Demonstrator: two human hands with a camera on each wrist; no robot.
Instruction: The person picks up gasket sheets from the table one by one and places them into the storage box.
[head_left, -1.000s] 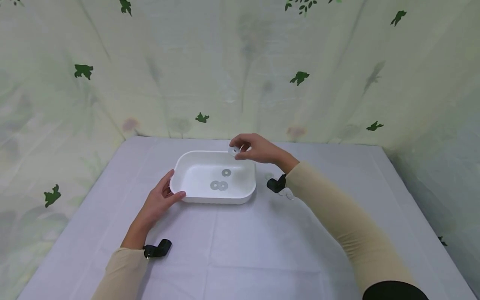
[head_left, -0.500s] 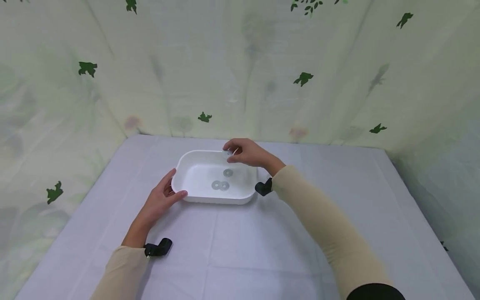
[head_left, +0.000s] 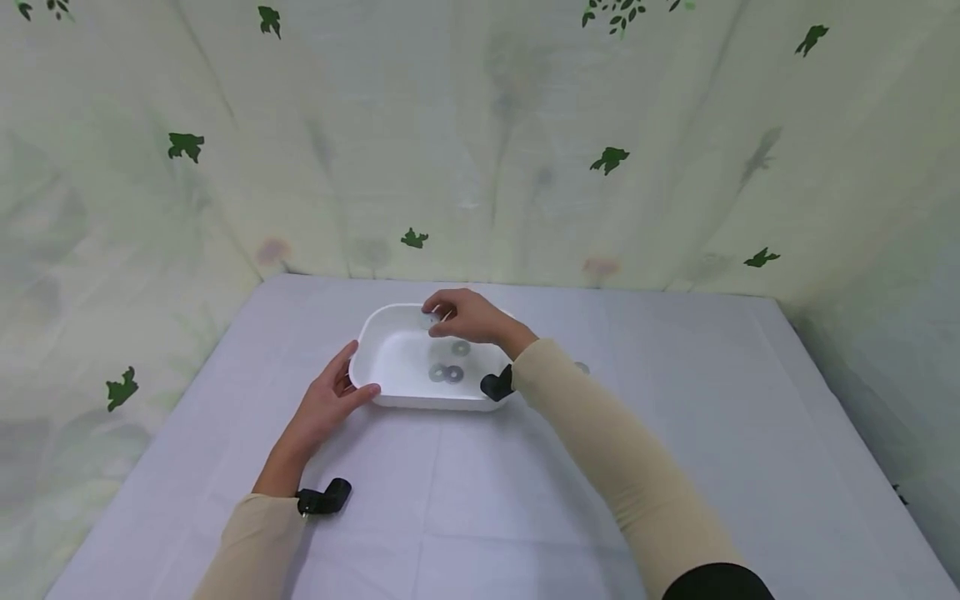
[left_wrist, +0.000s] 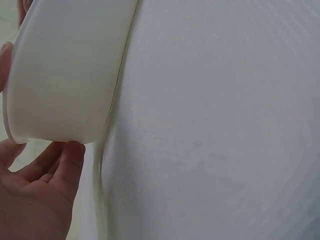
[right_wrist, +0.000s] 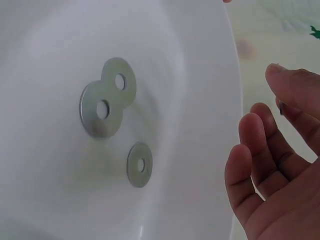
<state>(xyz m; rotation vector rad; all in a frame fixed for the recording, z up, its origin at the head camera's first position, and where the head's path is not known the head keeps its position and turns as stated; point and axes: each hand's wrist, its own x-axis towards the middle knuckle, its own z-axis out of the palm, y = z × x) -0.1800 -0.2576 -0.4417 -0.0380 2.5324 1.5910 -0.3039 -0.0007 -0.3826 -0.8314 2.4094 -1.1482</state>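
Head: washer [head_left: 430, 320] in right hand [head_left: 471, 317]

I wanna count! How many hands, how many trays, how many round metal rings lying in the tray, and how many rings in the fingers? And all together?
Hands: 2 (left hand, right hand)
White tray: 1
Rings lying in the tray: 3
Ring in the right hand's fingers: 1
Total: 7
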